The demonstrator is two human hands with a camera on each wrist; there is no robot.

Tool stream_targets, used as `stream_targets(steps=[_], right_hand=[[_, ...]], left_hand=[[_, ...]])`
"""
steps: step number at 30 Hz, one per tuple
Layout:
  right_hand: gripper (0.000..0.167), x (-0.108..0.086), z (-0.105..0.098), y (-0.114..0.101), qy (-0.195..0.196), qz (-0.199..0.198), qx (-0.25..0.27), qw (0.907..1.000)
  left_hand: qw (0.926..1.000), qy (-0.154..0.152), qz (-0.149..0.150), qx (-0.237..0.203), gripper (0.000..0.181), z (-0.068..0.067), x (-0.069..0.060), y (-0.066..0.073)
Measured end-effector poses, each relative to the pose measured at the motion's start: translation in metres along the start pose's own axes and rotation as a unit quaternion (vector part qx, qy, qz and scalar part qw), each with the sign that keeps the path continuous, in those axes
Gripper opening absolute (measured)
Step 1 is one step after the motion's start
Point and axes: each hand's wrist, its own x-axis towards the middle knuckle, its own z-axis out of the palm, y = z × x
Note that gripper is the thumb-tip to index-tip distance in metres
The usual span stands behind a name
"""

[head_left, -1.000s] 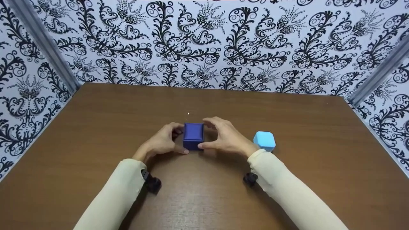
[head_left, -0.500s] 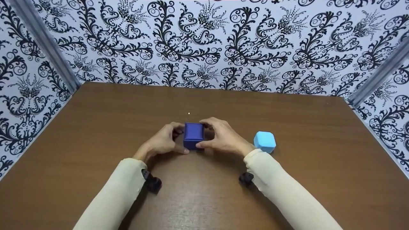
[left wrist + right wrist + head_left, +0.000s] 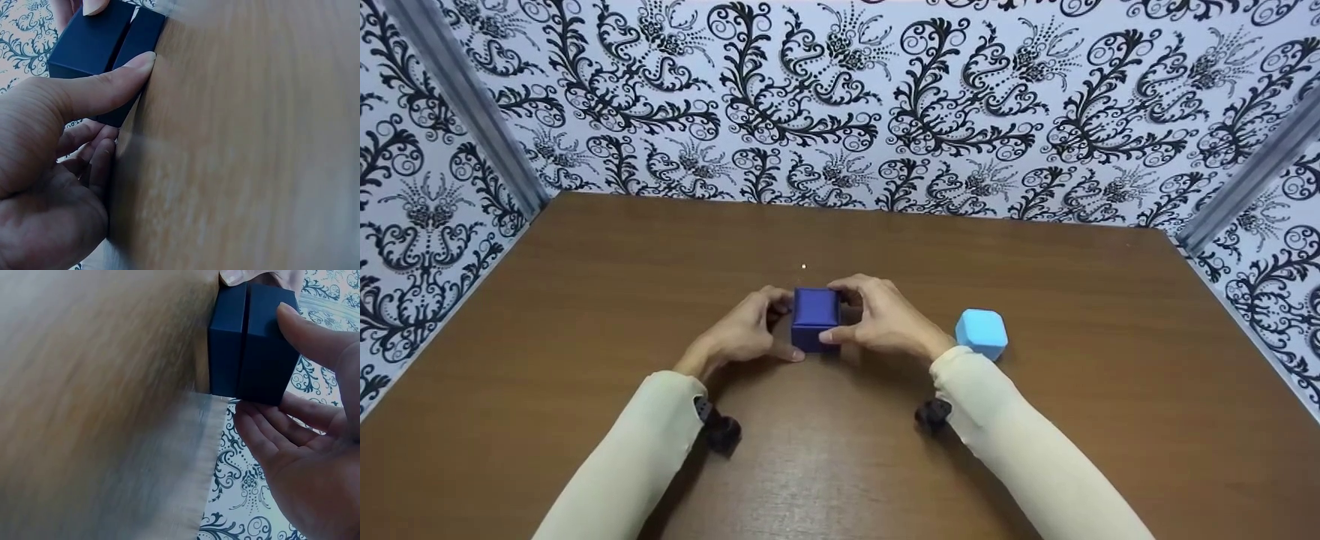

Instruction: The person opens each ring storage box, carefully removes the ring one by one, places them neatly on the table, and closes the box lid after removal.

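A dark blue box (image 3: 816, 319) stands on the brown table between both hands. The left hand (image 3: 742, 330) grips its base from the left; in the left wrist view that thumb lies along the lower part of the box (image 3: 95, 39). From the right, the right hand (image 3: 889, 319) grips the upper part, and in the right wrist view its thumb presses on the lid of the box (image 3: 267, 343) with the fingers behind. A thin seam separates lid and base. The lid is down, and the inside of the box is hidden.
A light blue rounded box (image 3: 982, 332) stands on the table (image 3: 1095, 360) just beyond the right wrist. A wall (image 3: 840, 112) with black scroll patterns rises behind the table, and grey corner strips stand on both sides.
The right hand has shifted slightly left and closed in on the dark blue box, its thumb now further over the front. The left hand has hardly moved.
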Motion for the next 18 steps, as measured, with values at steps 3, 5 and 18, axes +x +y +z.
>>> stream_targets(steps=[3,5,18], right_hand=[[0.074,0.002,-0.002,-0.001,-0.002,0.01,0.002,0.9999],[0.073,0.003,-0.004,-0.001,-0.005,0.011,0.002,0.9999],[0.068,0.011,-0.011,-0.002,-0.036,0.023,0.056,0.9975]], left_hand=[[1.0,-0.001,0.0,0.0,0.074,0.0,0.0,0.001],[1.0,-0.001,0.0,0.0,0.074,0.0,0.0,0.0],[1.0,-0.003,0.007,0.006,0.07,-0.002,0.0,0.0]])
